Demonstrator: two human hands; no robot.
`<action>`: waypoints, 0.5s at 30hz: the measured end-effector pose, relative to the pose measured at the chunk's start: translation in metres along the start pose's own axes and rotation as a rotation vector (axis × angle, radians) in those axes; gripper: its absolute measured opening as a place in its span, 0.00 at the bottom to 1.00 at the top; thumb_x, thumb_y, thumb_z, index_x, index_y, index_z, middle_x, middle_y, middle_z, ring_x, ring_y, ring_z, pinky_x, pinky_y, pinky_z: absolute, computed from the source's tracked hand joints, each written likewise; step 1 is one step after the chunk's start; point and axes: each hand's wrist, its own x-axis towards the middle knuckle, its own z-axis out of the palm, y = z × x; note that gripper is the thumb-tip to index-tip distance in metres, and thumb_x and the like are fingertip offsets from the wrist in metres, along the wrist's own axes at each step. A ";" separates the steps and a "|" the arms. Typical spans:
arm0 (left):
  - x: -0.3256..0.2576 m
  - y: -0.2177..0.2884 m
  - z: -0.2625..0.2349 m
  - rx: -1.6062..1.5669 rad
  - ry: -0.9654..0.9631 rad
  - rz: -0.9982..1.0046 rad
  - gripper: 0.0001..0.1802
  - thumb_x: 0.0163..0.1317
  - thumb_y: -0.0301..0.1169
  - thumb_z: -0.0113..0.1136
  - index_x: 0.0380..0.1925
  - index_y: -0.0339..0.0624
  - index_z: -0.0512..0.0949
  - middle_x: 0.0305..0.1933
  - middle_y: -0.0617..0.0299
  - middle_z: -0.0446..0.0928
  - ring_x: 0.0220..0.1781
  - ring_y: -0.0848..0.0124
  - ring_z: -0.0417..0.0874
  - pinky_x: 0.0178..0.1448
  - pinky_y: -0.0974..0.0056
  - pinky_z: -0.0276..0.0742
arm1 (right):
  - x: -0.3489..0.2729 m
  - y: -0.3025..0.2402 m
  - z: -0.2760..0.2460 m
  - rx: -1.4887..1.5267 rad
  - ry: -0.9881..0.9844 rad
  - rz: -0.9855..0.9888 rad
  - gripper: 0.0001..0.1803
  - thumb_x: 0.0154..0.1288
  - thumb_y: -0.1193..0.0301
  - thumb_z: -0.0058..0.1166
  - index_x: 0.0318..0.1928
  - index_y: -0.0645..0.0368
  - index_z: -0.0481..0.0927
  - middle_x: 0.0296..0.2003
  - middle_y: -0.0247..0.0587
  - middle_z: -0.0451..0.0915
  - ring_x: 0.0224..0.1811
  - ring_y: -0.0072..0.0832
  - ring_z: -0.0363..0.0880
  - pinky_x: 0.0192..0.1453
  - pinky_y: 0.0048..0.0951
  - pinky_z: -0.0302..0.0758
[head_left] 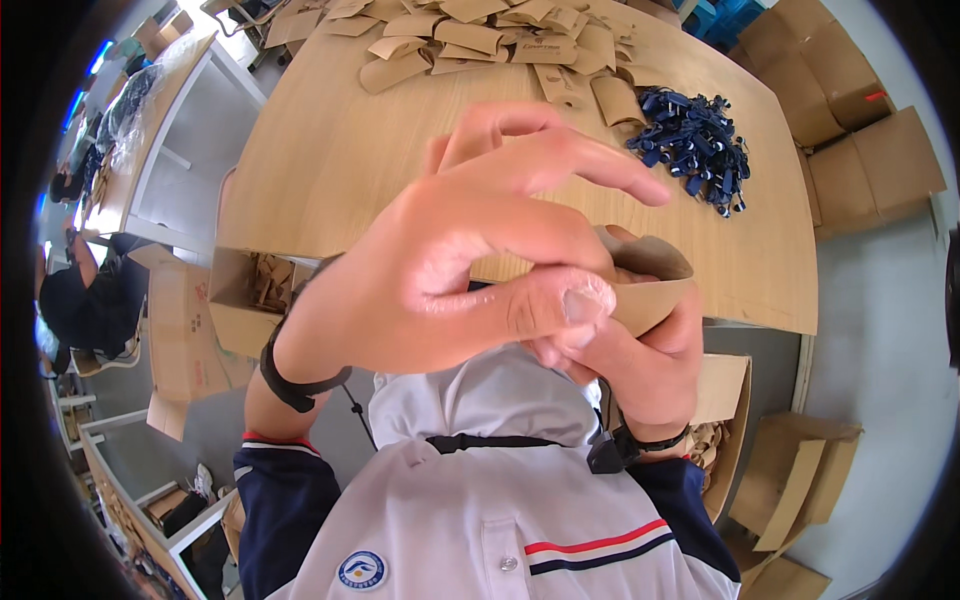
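Note:
My left hand (490, 235) is raised close to the camera. Its thumb and index finger are pinched together, while the other fingers stretch out to the right; anything between the tips is too small or hidden to make out. Behind it, my right hand (645, 365) grips a brown kraft pillow box (650, 302), whose curved open end faces up and away. My left hand covers part of the right fingers and of the box. The left thumb tip lies right beside the box's near side.
On the wooden table (330, 170), flat brown pillow boxes (470, 40) are heaped at the far side. A pile of navy straps (695, 145) lies far right. Cartons (235, 320) with brown pieces stand at the near edge; more cartons (860, 150) line the right wall. People sit at left.

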 end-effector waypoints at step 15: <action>-0.015 0.012 0.050 -1.248 0.114 -0.728 0.38 0.54 0.33 0.72 0.60 0.43 0.59 0.74 0.49 0.50 0.73 0.61 0.56 0.69 0.58 0.61 | 0.013 0.000 -0.031 -0.798 -0.295 -0.331 0.16 0.49 0.79 0.66 0.40 0.59 0.79 0.32 0.40 0.79 0.32 0.36 0.79 0.39 0.29 0.77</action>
